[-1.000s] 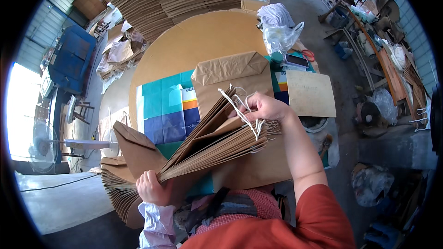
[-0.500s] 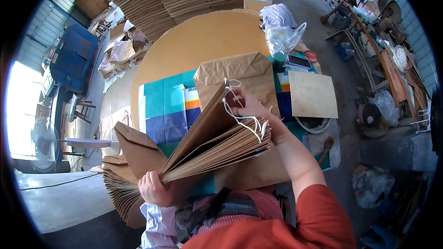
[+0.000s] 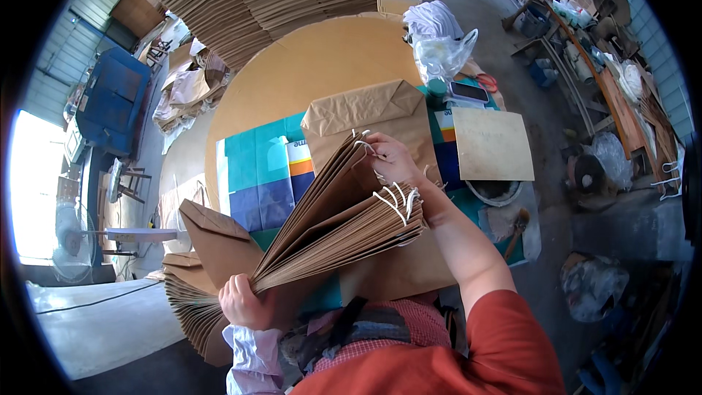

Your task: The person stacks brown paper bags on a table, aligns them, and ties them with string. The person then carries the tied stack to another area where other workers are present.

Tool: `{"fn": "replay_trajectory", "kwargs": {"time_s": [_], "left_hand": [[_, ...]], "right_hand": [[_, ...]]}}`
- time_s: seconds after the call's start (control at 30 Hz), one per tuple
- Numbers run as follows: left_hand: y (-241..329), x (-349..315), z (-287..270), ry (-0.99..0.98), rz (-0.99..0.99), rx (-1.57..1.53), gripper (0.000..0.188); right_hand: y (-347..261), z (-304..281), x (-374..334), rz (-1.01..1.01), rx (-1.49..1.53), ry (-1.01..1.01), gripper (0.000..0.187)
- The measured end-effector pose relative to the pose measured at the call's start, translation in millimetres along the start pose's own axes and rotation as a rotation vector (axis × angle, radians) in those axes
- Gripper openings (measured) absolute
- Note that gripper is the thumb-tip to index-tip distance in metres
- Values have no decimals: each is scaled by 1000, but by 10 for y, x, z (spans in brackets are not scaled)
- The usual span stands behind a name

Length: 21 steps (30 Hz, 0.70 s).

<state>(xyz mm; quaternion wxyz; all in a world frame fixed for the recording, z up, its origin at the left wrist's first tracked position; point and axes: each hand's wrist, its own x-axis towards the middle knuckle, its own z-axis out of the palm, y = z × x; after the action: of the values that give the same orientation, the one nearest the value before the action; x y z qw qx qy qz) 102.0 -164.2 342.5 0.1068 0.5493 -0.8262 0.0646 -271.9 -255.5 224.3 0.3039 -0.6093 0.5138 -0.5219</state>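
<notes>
Here, left hand (image 3: 245,301) clasps paper bags (image 3: 333,252) low down; right hand (image 3: 395,159), grip unclear, touches their corded end.

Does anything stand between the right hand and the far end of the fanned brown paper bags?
Nothing visible does: the right hand is already at the far end of the brown paper bags, its fingers at a white cord. Whether they pinch it is unclear.
</notes>
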Motion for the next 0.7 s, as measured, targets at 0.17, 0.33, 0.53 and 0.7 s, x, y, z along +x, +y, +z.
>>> {"fn": "replay_trajectory", "kwargs": {"time_s": [0.17, 0.33, 0.53, 0.7], "left_hand": [[-14, -15, -19, -23, -7, 13, 49], [-5, -14, -20, -30, -25, 9, 49], [3, 0, -30, -29, 8, 0, 47], [-7, -7, 59, 23, 22, -8, 46]], "right_hand": [[-102, 3, -22, 45, 82, 49, 20], [-94, 30, -34, 204, 85, 68, 19], [-47, 13, -41, 233, 108, 115, 15], [-116, -101, -33, 310, 130, 59, 20]]}}
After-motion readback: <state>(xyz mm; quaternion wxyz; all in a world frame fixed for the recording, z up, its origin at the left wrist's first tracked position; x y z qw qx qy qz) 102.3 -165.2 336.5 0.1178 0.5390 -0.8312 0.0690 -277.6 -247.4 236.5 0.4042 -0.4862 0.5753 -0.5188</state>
